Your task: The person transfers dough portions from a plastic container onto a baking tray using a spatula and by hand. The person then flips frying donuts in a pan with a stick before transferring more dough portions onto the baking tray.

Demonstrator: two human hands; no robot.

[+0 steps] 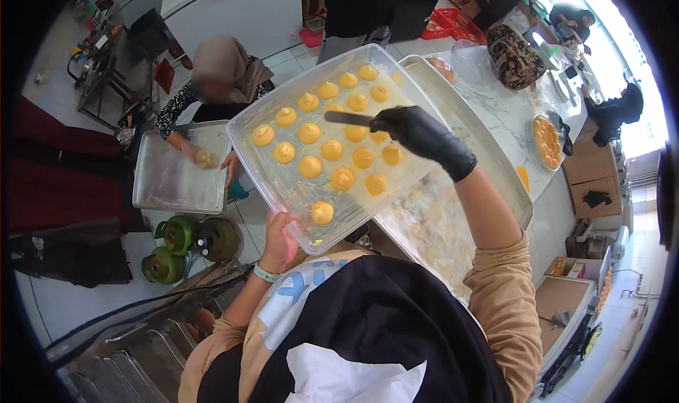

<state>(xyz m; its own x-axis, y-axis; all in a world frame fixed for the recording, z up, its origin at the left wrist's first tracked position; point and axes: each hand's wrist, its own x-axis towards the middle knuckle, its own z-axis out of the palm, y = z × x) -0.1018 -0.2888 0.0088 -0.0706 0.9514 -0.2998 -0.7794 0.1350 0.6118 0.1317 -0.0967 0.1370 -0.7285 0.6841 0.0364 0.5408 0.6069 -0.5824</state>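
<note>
Left hand [281, 239] gripping tray [284, 190], right hand [422, 138] holding spatula [348, 118] above

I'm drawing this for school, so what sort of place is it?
Probably a bakery kitchen: yellow dollops dot a clear tub, big metal trays lie around, and green gas cylinders stand nearby.

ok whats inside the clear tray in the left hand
Piped yellow mounds sit in the tray. The gloved right hand and its flat tool cover some; what's beneath them can't be seen.

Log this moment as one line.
Left grip: holding clear tray | Right grip: gloved, holding flat tool over yellow mounds | Tool contact: unclear
</note>
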